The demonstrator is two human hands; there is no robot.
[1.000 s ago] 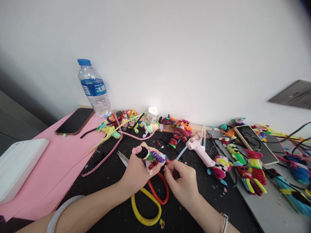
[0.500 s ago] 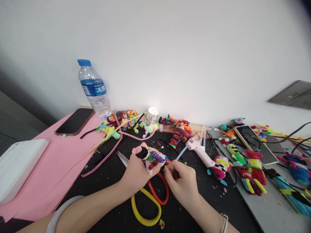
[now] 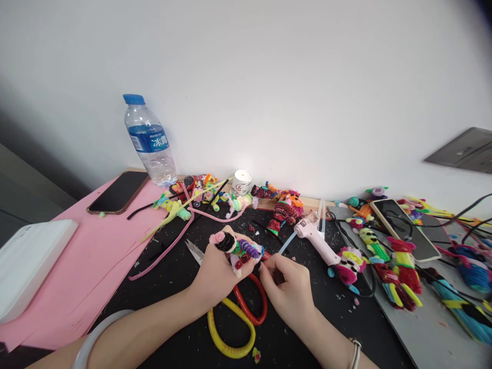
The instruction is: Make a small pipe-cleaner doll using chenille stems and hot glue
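Note:
My left hand (image 3: 217, 269) is closed around a small pipe-cleaner doll (image 3: 246, 249) in black, purple, green and red, with a pink tip at its left end. At the doll's right end, the thumb and forefinger of my right hand (image 3: 288, 282) pinch together at a small dark bit; what exactly they grip is too small to make out. Beneath my hands lie scissors (image 3: 231, 353) with one yellow and one red handle loop, blades pointing up and left. A pale pink glue gun (image 3: 317, 241) rests to the right of my right hand.
A water bottle (image 3: 148, 143) leans against the wall, near a dark phone (image 3: 118, 192) on pink paper (image 3: 88, 246). A white box (image 3: 34, 264) sits at far left. Several pipe-cleaner dolls (image 3: 403, 261), another phone (image 3: 405, 230) and black cables lie at right. A white cup (image 3: 242, 180) stands behind.

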